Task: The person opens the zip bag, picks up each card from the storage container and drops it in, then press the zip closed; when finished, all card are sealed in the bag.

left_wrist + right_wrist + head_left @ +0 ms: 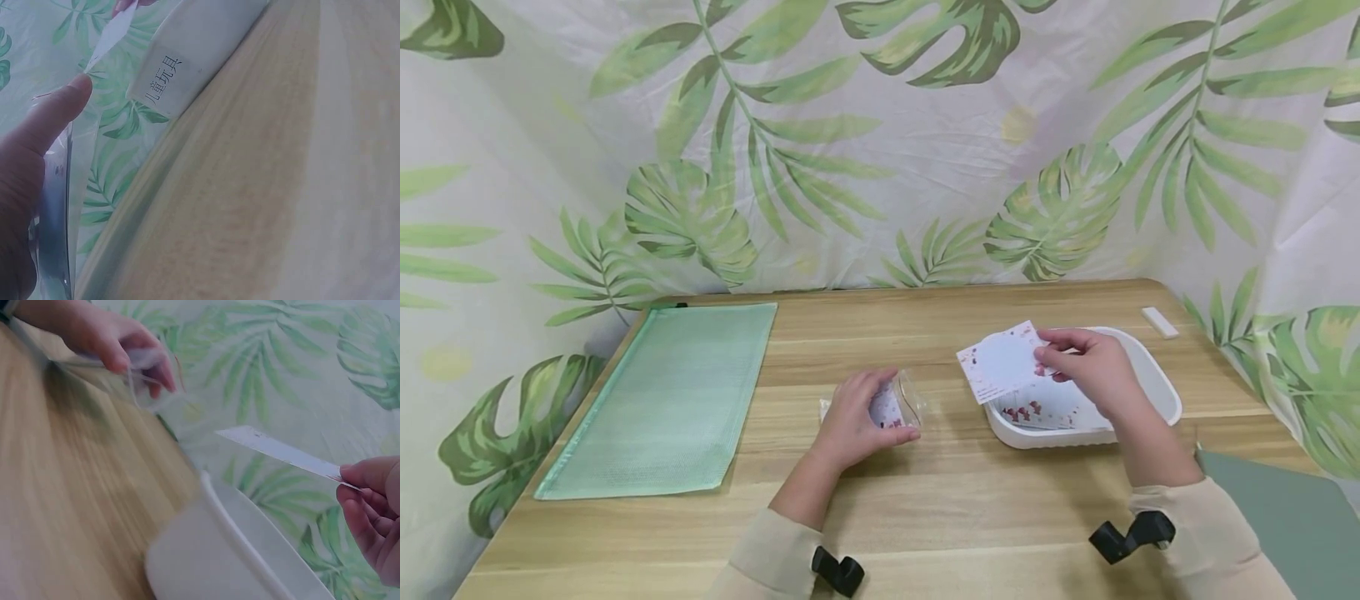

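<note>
My left hand holds a clear plastic bag at the middle of the table, fingers on its far side and thumb on its near side. The bag's mouth gapes toward the right, and printed cards show inside it. Between thumb and fingers, my right hand pinches a white printed card by its right end. This card is tilted above the left part of a white plastic basket, apart from the bag. More printed cards lie in the basket.
A mint-green mesh zip pouch lies flat at the left. Near the back right corner is a small white bar. A grey-green flat panel sits at the right front edge. Leaf-patterned cloth hangs behind the table.
</note>
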`<move>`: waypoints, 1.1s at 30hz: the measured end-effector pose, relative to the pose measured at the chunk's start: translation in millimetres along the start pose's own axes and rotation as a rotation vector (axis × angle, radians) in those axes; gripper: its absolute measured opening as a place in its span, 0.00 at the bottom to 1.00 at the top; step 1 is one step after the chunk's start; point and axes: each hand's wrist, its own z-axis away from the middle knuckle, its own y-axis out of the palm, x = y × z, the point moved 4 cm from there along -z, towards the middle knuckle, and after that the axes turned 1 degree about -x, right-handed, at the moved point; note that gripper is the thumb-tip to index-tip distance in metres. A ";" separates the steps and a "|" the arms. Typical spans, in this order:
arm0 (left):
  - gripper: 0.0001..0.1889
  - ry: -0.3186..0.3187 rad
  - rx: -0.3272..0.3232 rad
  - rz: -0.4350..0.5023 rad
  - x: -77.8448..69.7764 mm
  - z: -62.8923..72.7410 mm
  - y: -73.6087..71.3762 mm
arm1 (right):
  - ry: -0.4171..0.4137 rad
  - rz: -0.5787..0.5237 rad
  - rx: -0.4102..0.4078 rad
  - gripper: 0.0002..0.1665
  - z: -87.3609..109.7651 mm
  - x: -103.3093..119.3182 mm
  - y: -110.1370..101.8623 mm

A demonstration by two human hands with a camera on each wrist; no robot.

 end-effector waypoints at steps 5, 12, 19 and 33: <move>0.46 0.003 0.005 -0.013 -0.8 -0.2 -0.7 | 0.037 -0.014 0.059 0.26 3.2 6.6 26.6; 0.47 0.030 0.012 -0.022 -2.2 0.2 0.1 | 0.094 0.012 0.125 0.25 1.5 10.4 53.4; 0.48 0.048 0.023 -0.048 -3.3 0.7 1.0 | 0.076 -0.034 0.092 0.22 -1.5 15.5 67.0; 0.48 0.054 0.018 -0.052 -3.3 1.0 1.5 | 0.100 -0.154 0.042 0.22 1.9 14.1 86.8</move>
